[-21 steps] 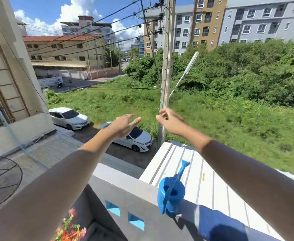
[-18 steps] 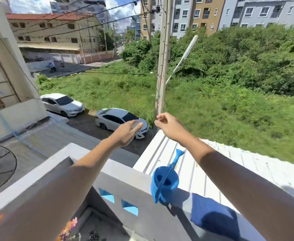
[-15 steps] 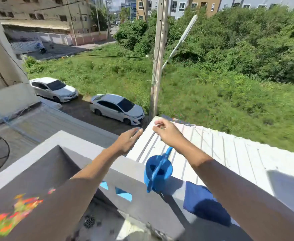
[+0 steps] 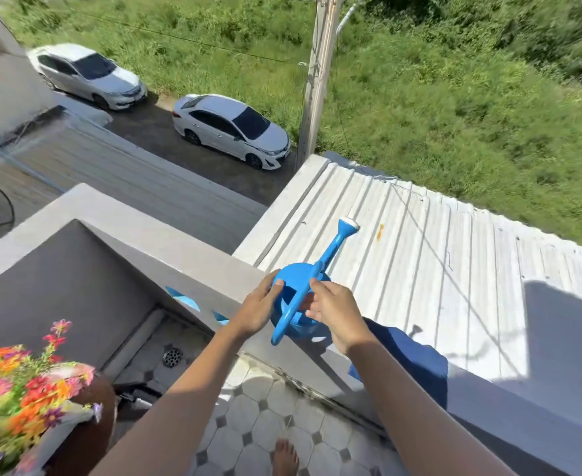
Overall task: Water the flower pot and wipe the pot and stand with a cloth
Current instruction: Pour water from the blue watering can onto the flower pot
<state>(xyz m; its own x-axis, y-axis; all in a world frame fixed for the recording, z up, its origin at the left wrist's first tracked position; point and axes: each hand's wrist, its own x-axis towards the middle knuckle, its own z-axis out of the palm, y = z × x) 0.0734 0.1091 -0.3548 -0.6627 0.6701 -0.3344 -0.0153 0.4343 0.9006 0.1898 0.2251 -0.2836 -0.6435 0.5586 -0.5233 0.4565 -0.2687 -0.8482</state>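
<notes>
A blue watering can (image 4: 298, 278) stands on top of the grey balcony wall (image 4: 166, 249), its spout pointing up and away over the roof. My left hand (image 4: 257, 310) wraps the can's left side. My right hand (image 4: 336, 310) grips its long handle from the right. A dark blue cloth (image 4: 416, 359) lies on the wall just right of the can, partly under my right forearm. The brown flower pot (image 4: 92, 424) with bright orange, red and pink flowers (image 4: 18, 386) is at the bottom left. Its stand is not visible.
Beyond the wall a white corrugated roof (image 4: 420, 262) slopes away, with a drop to parked cars and grass. The tiled balcony floor (image 4: 248, 407) has a round drain (image 4: 172, 357) in the corner. My bare foot (image 4: 285, 458) is on the tiles.
My view has tipped down from the street to the balcony. Both hands came down from the air and closed on the watering can. The flower pot has entered view.
</notes>
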